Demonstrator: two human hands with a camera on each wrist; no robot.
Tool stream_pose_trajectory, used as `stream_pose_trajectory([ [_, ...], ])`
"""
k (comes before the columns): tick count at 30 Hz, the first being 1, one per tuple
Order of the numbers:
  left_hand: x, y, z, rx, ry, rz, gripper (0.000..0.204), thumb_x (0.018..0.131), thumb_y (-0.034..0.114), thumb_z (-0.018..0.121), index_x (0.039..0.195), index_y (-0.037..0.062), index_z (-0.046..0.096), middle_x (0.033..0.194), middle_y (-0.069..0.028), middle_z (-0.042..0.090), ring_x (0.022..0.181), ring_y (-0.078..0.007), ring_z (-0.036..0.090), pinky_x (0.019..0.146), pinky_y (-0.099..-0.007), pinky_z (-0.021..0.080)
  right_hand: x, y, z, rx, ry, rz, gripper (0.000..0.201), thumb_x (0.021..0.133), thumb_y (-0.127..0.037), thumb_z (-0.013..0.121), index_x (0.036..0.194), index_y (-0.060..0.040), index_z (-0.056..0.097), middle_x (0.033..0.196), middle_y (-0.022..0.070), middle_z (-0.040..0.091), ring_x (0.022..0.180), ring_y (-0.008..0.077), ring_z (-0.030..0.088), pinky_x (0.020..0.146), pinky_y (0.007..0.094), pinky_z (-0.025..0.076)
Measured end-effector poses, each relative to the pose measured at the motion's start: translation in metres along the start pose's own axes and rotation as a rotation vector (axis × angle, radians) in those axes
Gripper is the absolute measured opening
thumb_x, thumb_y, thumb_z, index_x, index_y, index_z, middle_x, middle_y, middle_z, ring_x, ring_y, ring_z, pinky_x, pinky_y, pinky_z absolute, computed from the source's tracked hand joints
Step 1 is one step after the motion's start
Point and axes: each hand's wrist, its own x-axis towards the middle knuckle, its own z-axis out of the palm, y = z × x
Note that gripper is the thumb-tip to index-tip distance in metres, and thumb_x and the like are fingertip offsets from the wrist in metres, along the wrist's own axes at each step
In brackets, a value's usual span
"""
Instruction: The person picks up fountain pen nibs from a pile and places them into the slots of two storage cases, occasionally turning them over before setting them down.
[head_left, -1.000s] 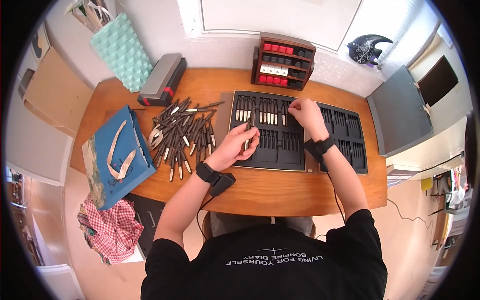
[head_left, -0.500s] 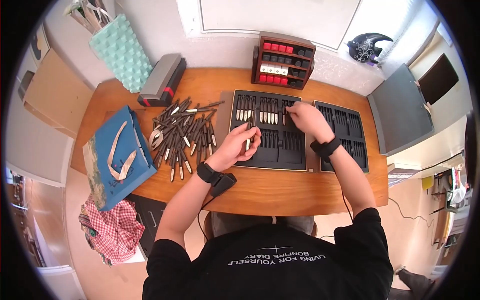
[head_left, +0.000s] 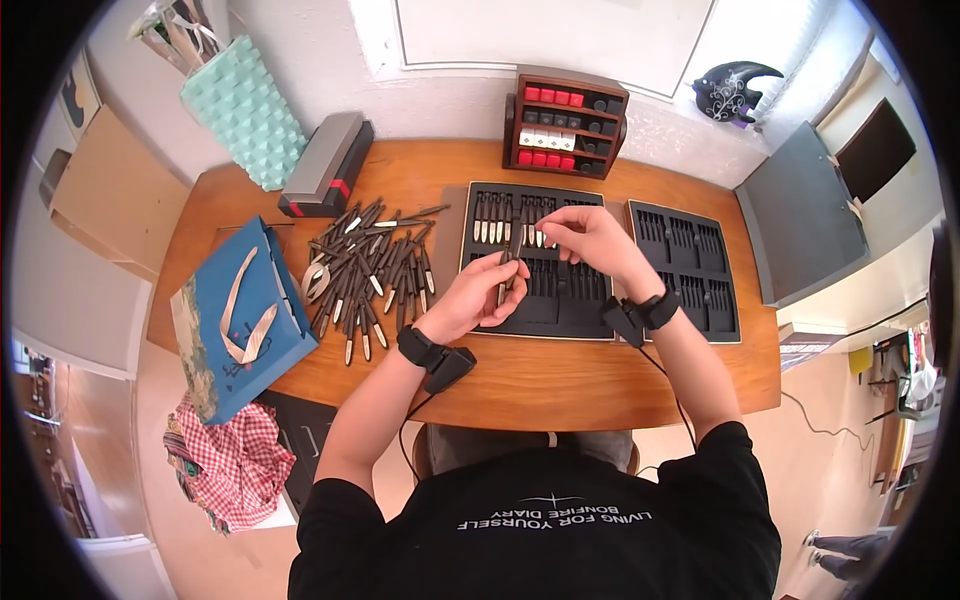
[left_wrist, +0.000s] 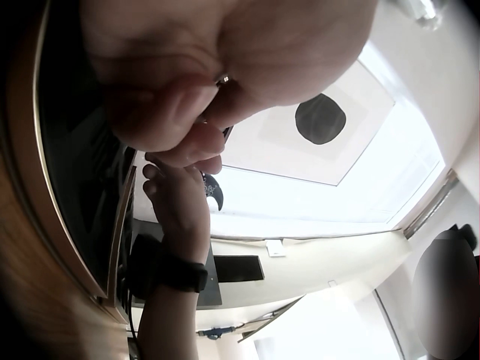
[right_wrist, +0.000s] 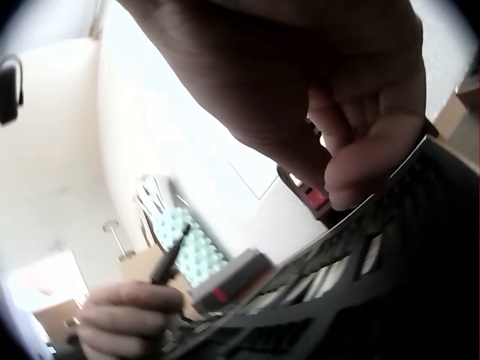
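Dark pen-like tools with pale ends stand in rows in the upper slots of an open black tray (head_left: 548, 318). Over that tray's left part the left hand (head_left: 474, 296) grips one or more similar tools (head_left: 504, 284); in the right wrist view a dark tapered tip (right_wrist: 171, 255) rises from the left fist (right_wrist: 129, 319). The right hand (head_left: 598, 243) hovers above the upper middle slots, fingers relaxed and slightly bent, with nothing visible in them. In the left wrist view the right hand (left_wrist: 180, 202) appears beyond the left fingers (left_wrist: 169, 120). A loose pile of tools (head_left: 368, 270) lies left of the tray.
A second black tray (head_left: 688, 270) lies to the right. Behind stand a small wooden shelf (head_left: 567, 125) with red, white and black pieces, a grey box (head_left: 325, 165) and a mint textured vase (head_left: 245, 112). A blue paper bag (head_left: 245, 330) lies on the table's left side.
The right hand has moved left from the third upper slot group toward the left hand, which has barely moved. Another person's legs have shifted at the lower right edge.
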Motion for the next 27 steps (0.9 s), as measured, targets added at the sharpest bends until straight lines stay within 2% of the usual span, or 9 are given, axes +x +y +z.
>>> stream_pose_trajectory([
  [4,0.000,-0.001,-0.001,0.016,-0.009,-0.005,0.022,0.102,0.026,0.041,0.100,0.0063,0.050,0.072,-0.0028,0.051,0.049,-0.0087,0.044,0.039,-0.0207,0.029,0.007,0.007,-0.003,-0.328,0.335,-0.069,0.019,0.085,-0.016,0.063,0.090,0.0008,0.069,0.071,0.0110,0.068,0.065,0.0155,0.066,0.061,0.0289,0.052],
  [6,0.000,-0.001,-0.001,0.015,-0.015,0.007,0.022,0.102,0.026,0.041,0.100,0.0061,0.050,0.072,-0.0030,0.051,0.049,-0.0088,0.044,0.039,-0.0206,0.029,0.014,0.017,-0.016,-0.517,0.415,0.014,0.017,0.083,-0.015,0.062,0.087,0.0002,0.070,0.070,0.0128,0.068,0.064,0.0182,0.068,0.062,0.0312,0.053],
  [10,0.001,0.000,-0.001,0.012,-0.010,0.000,0.022,0.102,0.026,0.042,0.100,0.0059,0.050,0.072,-0.0029,0.052,0.049,-0.0082,0.045,0.038,-0.0204,0.028,0.010,0.007,-0.023,-0.509,0.331,0.204,0.019,0.083,-0.014,0.061,0.091,0.0014,0.069,0.070,0.0118,0.067,0.063,0.0177,0.068,0.060,0.0278,0.054],
  [11,0.001,-0.001,-0.001,0.021,-0.015,-0.005,0.022,0.102,0.026,0.042,0.100,0.0060,0.050,0.071,-0.0027,0.052,0.049,-0.0079,0.045,0.037,-0.0204,0.028,0.009,0.007,-0.023,-0.423,0.288,0.204,0.021,0.086,-0.016,0.062,0.098,0.0011,0.068,0.077,0.0075,0.068,0.064,0.0130,0.065,0.058,0.0241,0.052],
  [12,0.001,-0.001,-0.001,0.017,-0.014,-0.005,0.022,0.102,0.026,0.042,0.100,0.0060,0.050,0.071,-0.0027,0.052,0.049,-0.0079,0.045,0.037,-0.0204,0.028,0.007,0.008,-0.022,-0.425,0.285,0.205,0.021,0.086,-0.016,0.062,0.098,0.0011,0.068,0.077,0.0075,0.068,0.064,0.0130,0.065,0.058,0.0241,0.052],
  [15,0.001,-0.002,0.000,0.034,-0.028,-0.011,0.022,0.102,0.027,0.043,0.100,0.0063,0.051,0.071,-0.0027,0.054,0.049,-0.0073,0.046,0.036,-0.0200,0.028,0.001,0.012,-0.013,0.133,-0.050,0.054,0.024,0.092,-0.020,0.062,0.109,-0.0026,0.066,0.088,-0.0006,0.067,0.068,0.0054,0.059,0.057,0.0204,0.049],
  [21,0.003,-0.004,-0.001,0.072,-0.052,0.006,0.024,0.102,0.028,0.043,0.098,0.0061,0.053,0.070,-0.0032,0.055,0.048,-0.0069,0.046,0.036,-0.0191,0.026,-0.012,0.011,0.020,0.294,-0.093,-0.042,0.018,0.090,-0.016,0.066,0.105,-0.0043,0.066,0.086,-0.0024,0.065,0.070,0.0046,0.059,0.062,0.0203,0.049],
  [23,0.003,-0.006,-0.003,0.117,-0.053,0.001,0.025,0.102,0.029,0.044,0.099,0.0058,0.053,0.071,-0.0033,0.056,0.048,-0.0069,0.046,0.036,-0.0192,0.027,-0.012,0.013,0.022,0.338,-0.063,-0.047,0.011,0.091,-0.016,0.065,0.097,-0.0063,0.065,0.084,-0.0032,0.064,0.070,0.0042,0.058,0.062,0.0202,0.048],
  [27,0.002,-0.004,-0.003,0.100,-0.053,0.009,0.026,0.102,0.028,0.042,0.102,0.0049,0.054,0.072,-0.0041,0.058,0.048,-0.0069,0.045,0.036,-0.0194,0.028,-0.013,0.018,0.017,0.328,-0.060,-0.053,0.012,0.093,-0.017,0.062,0.098,-0.0061,0.065,0.082,-0.0028,0.064,0.070,0.0047,0.059,0.061,0.0190,0.047],
])
